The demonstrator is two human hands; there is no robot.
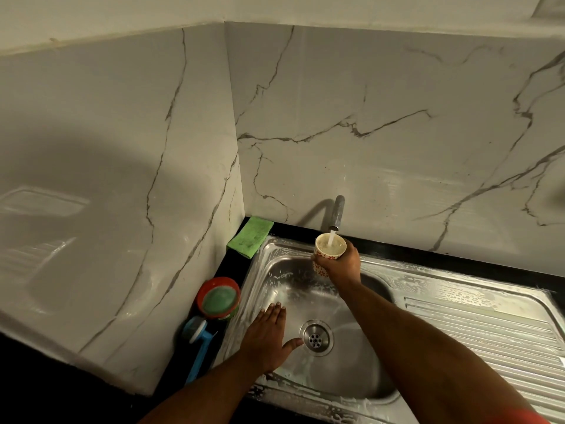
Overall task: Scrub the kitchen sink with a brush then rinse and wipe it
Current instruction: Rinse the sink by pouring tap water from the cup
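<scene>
meanwhile right grip [339, 264] holds cup [328, 250] under tap [338, 212]; left grip [269, 335] flat, wide in sink [379, 396].

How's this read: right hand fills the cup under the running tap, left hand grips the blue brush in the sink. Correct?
No. Head view: the left hand is open and empty in the sink; the blue brush lies on the counter beside it. Rest holds: right hand, cup, tap.

Cloth [250, 237], tub [218, 298], brush [198, 341] on countertop [230, 266]
</scene>
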